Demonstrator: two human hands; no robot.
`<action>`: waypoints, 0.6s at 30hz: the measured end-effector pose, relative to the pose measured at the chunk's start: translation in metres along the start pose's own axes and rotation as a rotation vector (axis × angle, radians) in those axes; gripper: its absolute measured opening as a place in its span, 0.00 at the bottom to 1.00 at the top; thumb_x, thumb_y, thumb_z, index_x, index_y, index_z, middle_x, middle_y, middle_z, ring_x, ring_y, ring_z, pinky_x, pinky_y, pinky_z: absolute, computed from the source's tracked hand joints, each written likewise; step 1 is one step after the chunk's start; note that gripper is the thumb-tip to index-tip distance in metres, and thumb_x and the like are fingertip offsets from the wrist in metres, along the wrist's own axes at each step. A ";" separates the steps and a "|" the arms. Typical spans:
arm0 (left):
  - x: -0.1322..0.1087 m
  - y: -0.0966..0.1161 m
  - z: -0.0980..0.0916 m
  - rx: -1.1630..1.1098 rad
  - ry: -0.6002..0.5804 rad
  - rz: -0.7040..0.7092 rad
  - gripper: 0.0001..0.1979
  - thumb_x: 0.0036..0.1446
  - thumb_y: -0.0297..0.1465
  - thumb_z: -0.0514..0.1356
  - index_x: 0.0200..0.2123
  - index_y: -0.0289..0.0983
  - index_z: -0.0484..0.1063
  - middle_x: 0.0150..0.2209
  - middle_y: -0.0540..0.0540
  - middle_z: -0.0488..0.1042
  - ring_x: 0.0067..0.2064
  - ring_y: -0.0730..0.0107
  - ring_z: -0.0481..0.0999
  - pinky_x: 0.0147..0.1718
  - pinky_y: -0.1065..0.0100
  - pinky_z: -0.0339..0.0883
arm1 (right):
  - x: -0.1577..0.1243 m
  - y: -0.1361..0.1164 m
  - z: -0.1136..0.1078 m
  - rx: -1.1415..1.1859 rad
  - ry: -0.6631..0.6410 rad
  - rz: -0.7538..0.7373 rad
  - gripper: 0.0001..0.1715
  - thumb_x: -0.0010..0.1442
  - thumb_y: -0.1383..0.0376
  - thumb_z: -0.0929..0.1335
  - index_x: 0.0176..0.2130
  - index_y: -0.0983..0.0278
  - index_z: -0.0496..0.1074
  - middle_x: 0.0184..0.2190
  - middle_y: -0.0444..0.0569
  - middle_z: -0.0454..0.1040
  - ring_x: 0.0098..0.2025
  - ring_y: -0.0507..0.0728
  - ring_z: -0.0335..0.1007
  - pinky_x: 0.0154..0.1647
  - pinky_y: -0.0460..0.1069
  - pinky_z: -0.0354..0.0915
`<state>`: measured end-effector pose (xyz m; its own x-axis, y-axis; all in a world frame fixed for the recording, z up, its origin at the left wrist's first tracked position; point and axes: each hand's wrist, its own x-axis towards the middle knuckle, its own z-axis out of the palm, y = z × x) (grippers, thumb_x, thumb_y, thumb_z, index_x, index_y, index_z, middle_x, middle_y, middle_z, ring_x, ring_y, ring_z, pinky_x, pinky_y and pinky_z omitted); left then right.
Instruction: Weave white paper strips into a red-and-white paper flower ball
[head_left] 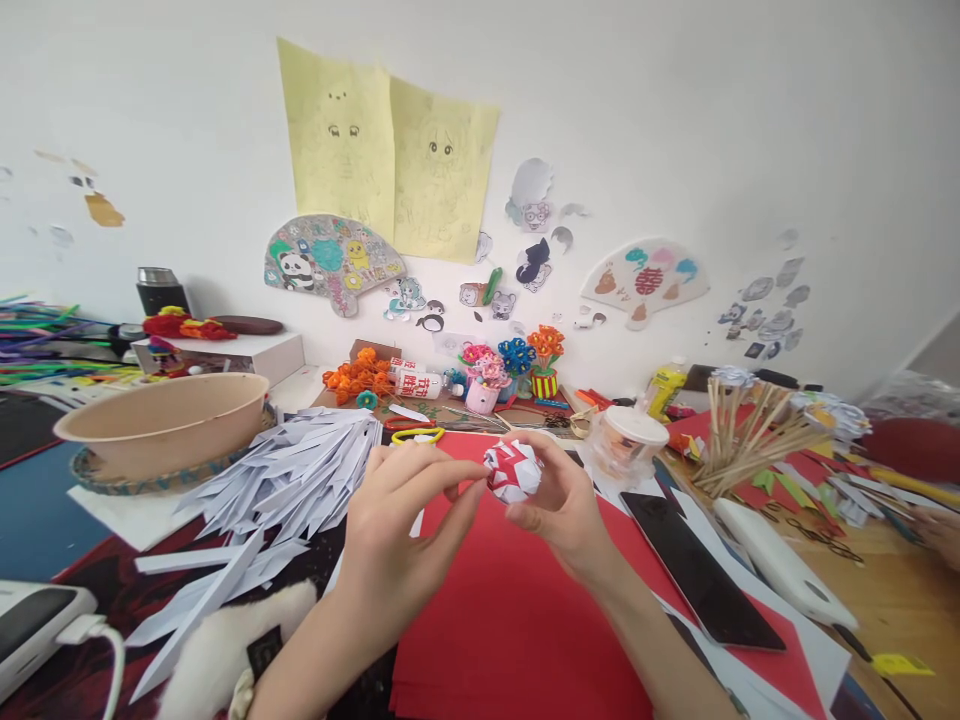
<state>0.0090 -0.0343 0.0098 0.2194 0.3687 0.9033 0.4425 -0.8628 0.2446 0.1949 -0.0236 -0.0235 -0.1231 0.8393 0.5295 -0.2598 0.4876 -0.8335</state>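
Note:
A small red-and-white ball of folded paper [514, 472] is up in front of me, above a stack of red paper [517, 620]. My right hand [566, 500] grips it from the right, thumb below and fingers behind. From the left, my left hand [420, 520] pinches at the ball's edge with thumb and forefinger; a tiny dark spot shows there, too small to name. Left of my left hand lies a heap of folded white paper strips [289, 480]. Yellow-handled scissors [418, 435] rest just beyond my hands.
A beige basin [161, 425] stands at the left. To the right are a black phone [701, 570], a white power bank [784, 560], a lidded plastic tub [630, 445] and wooden sticks [750, 430]. Flower crafts [487, 375] line the wall. Another person's hand [941, 530] shows at the far right.

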 end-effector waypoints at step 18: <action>-0.001 -0.005 0.001 0.041 -0.092 -0.020 0.06 0.61 0.23 0.61 0.35 0.40 0.72 0.28 0.55 0.74 0.30 0.73 0.73 0.33 0.64 0.54 | 0.001 -0.001 0.000 -0.112 -0.036 -0.043 0.31 0.47 0.56 0.81 0.49 0.54 0.73 0.45 0.48 0.73 0.44 0.59 0.74 0.44 0.52 0.72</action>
<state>0.0073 -0.0300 0.0079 0.2888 0.4174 0.8616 0.4820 -0.8410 0.2458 0.1951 -0.0234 -0.0224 -0.1490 0.8089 0.5688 -0.1569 0.5486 -0.8212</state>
